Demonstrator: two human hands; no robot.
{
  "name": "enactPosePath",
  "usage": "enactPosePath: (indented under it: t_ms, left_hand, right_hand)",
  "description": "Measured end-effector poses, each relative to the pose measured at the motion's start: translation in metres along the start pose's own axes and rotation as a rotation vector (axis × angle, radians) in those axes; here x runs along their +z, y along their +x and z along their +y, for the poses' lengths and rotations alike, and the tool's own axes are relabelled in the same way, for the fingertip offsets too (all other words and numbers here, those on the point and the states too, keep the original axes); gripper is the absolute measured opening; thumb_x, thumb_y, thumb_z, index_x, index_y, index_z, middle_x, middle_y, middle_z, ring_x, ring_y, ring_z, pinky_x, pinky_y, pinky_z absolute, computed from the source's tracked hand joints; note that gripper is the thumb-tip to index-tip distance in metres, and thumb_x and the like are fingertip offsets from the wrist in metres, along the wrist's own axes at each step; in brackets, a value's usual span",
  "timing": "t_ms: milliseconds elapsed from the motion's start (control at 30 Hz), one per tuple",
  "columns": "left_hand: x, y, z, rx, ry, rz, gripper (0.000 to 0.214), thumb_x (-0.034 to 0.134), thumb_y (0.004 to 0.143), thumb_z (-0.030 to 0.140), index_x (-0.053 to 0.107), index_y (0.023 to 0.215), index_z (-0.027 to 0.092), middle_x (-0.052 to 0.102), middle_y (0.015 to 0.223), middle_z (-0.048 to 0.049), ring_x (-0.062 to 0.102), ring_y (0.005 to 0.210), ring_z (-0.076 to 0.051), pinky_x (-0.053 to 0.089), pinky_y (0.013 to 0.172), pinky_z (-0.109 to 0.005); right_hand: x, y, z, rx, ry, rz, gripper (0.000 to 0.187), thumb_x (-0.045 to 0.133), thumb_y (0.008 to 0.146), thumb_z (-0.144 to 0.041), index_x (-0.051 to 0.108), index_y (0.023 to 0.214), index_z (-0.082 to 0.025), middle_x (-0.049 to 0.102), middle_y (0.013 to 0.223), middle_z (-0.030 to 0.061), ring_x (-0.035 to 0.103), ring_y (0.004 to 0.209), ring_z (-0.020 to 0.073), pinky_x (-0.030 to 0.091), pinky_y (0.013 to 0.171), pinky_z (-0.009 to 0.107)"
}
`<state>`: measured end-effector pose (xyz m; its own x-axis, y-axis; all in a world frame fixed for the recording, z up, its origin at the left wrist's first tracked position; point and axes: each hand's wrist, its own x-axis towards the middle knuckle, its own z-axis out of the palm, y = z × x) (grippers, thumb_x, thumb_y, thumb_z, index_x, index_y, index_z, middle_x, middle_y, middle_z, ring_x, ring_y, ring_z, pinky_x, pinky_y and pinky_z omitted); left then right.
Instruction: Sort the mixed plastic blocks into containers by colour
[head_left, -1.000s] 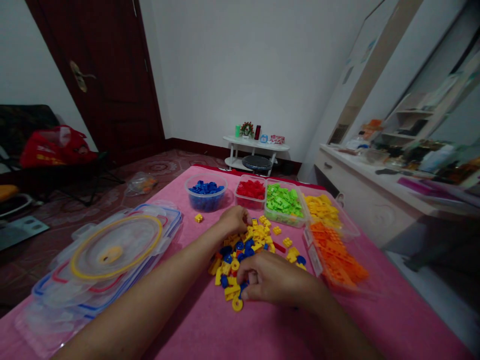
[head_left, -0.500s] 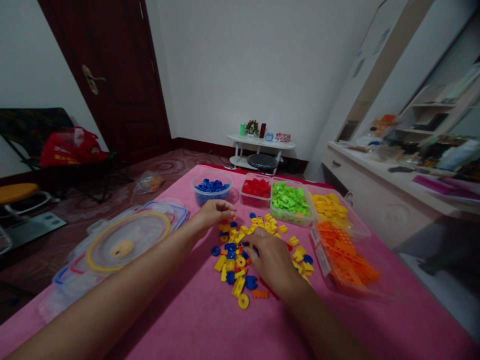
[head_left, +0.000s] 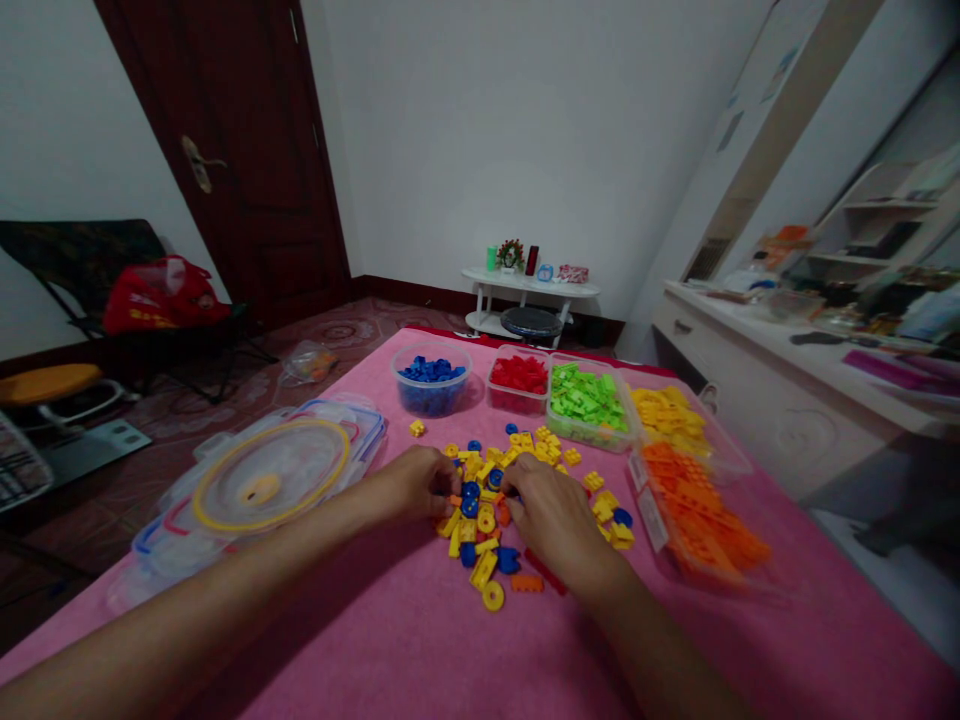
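A mixed pile of small toy building bricks and wheels, mostly yellow (head_left: 486,566) and some blue (head_left: 508,559), is spread on the pink cloth. My left hand (head_left: 420,484) is at the pile's left edge, its fingers curled down and pressed together; what they hold, if anything, is hidden. Over the pile's right part is my right hand (head_left: 551,505), thumb and fingers bent inward. An orange piece (head_left: 503,512) shows beside its fingertips, but whether it is gripped is unclear. A lone yellow brick (head_left: 417,428) sits beyond my left hand.
Behind the pile stand tubs of blue bricks (head_left: 431,385), red bricks (head_left: 519,376) and green bricks (head_left: 589,400). To the right are boxes of yellow bricks (head_left: 670,420) and orange bricks (head_left: 697,510). Clear lids (head_left: 274,475) are stacked at the left.
My left hand has come back from near the blue tub to the pile's left edge. A yellow brick shows on the cloth near where it was. My right hand has stayed over the pile.
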<state>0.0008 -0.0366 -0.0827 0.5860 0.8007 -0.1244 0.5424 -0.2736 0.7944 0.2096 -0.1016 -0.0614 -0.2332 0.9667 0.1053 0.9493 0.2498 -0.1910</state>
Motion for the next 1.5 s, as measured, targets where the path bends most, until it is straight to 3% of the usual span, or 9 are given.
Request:
enactPosePath:
  t_ms: [133, 267, 367, 500, 633, 933, 1100, 1300, 1500]
  left_hand:
    - [0.007, 0.002, -0.001, 0.037, 0.215, 0.035, 0.014, 0.059, 0.060, 0.011, 0.070, 0.067, 0.018, 0.063, 0.059, 0.0015, 0.051, 0.053, -0.011, 0.032, 0.049, -0.019]
    - [0.006, 0.004, 0.003, 0.049, 0.215, 0.107, 0.009, 0.061, 0.060, 0.013, 0.068, 0.062, 0.017, 0.063, 0.059, -0.0003, 0.051, 0.055, -0.012, 0.034, 0.051, -0.020]
    - [0.004, 0.007, 0.010, 0.000, -0.022, 0.150, 0.003, 0.064, 0.063, 0.018, 0.065, 0.064, 0.016, 0.061, 0.059, -0.0001, 0.051, 0.055, -0.011, 0.036, 0.052, -0.019]
    - [0.002, 0.012, 0.024, -0.201, -0.711, 0.088, 0.013, 0.064, 0.069, 0.023, 0.061, 0.076, 0.013, 0.064, 0.069, -0.0035, 0.057, 0.059, -0.010, 0.043, 0.053, -0.018]
    - [0.006, 0.016, 0.036, -0.308, -1.249, -0.003, 0.018, 0.054, 0.076, 0.018, 0.060, 0.091, 0.010, 0.067, 0.090, -0.0115, 0.066, 0.082, -0.015, 0.053, 0.076, -0.025]
    - [0.032, 0.026, 0.052, -0.246, -1.431, -0.176, 0.027, 0.047, 0.090, 0.032, 0.057, 0.101, 0.009, 0.065, 0.095, -0.0115, 0.066, 0.077, -0.015, 0.055, 0.076, -0.029]
    - [0.044, 0.032, 0.063, -0.323, -1.363, -0.181, 0.028, 0.049, 0.089, 0.033, 0.056, 0.100, 0.007, 0.065, 0.090, -0.0140, 0.068, 0.078, -0.017, 0.055, 0.072, -0.024]
    - [0.059, 0.059, 0.119, -0.275, -1.329, -0.240, 0.024, 0.043, 0.092, 0.028, 0.055, 0.095, 0.008, 0.064, 0.084, -0.0126, 0.066, 0.076, -0.016, 0.055, 0.071, -0.025]
    - [0.090, 0.097, 0.191, -0.190, -1.215, -0.323, 0.030, 0.037, 0.094, 0.033, 0.056, 0.100, 0.010, 0.062, 0.083, -0.0086, 0.061, 0.068, -0.012, 0.050, 0.065, -0.022]
  right_hand:
    - [0.001, -0.002, -0.003, -0.029, -0.005, 0.010, 0.020, 0.051, 0.081, -0.014, 0.065, 0.093, -0.022, 0.062, 0.096, 0.0053, 0.059, 0.091, 0.0180, 0.037, 0.073, 0.027]
    - [0.004, -0.001, -0.010, -0.081, -0.026, 0.003, 0.020, 0.052, 0.080, -0.015, 0.066, 0.093, -0.023, 0.063, 0.101, 0.0059, 0.060, 0.093, 0.0196, 0.039, 0.071, 0.027]
    - [0.005, 0.000, -0.008, -0.042, 0.008, 0.000, 0.018, 0.052, 0.080, -0.014, 0.066, 0.089, -0.020, 0.066, 0.095, 0.0066, 0.062, 0.090, 0.0201, 0.039, 0.071, 0.028]
    - [-0.001, 0.003, 0.002, 0.042, 0.224, 0.121, 0.014, 0.054, 0.080, -0.018, 0.065, 0.089, -0.020, 0.068, 0.084, 0.0036, 0.062, 0.077, 0.0169, 0.039, 0.066, 0.026]
    - [-0.012, 0.007, 0.007, 0.051, 0.549, 0.283, 0.016, 0.057, 0.078, -0.020, 0.065, 0.092, -0.019, 0.068, 0.081, 0.0018, 0.058, 0.067, 0.0132, 0.041, 0.062, 0.023]
    - [-0.020, 0.008, 0.005, -0.095, 0.672, 0.327, 0.022, 0.059, 0.075, -0.013, 0.071, 0.093, -0.020, 0.067, 0.088, 0.0023, 0.059, 0.073, 0.0125, 0.045, 0.069, 0.024]
    - [-0.063, 0.001, 0.029, 0.032, 0.736, 0.606, 0.014, 0.061, 0.080, -0.026, 0.070, 0.085, -0.018, 0.068, 0.085, 0.0041, 0.059, 0.067, 0.0121, 0.046, 0.060, 0.023]
    - [-0.119, -0.022, 0.075, 0.178, 0.904, 1.079, 0.018, 0.065, 0.077, -0.034, 0.069, 0.084, -0.018, 0.060, 0.063, -0.0017, 0.051, 0.052, 0.0086, 0.043, 0.051, 0.021]
    - [-0.128, -0.032, 0.096, 0.157, 0.996, 1.217, 0.015, 0.068, 0.074, -0.033, 0.068, 0.079, -0.018, 0.059, 0.065, -0.0018, 0.047, 0.050, 0.0073, 0.039, 0.046, 0.020]
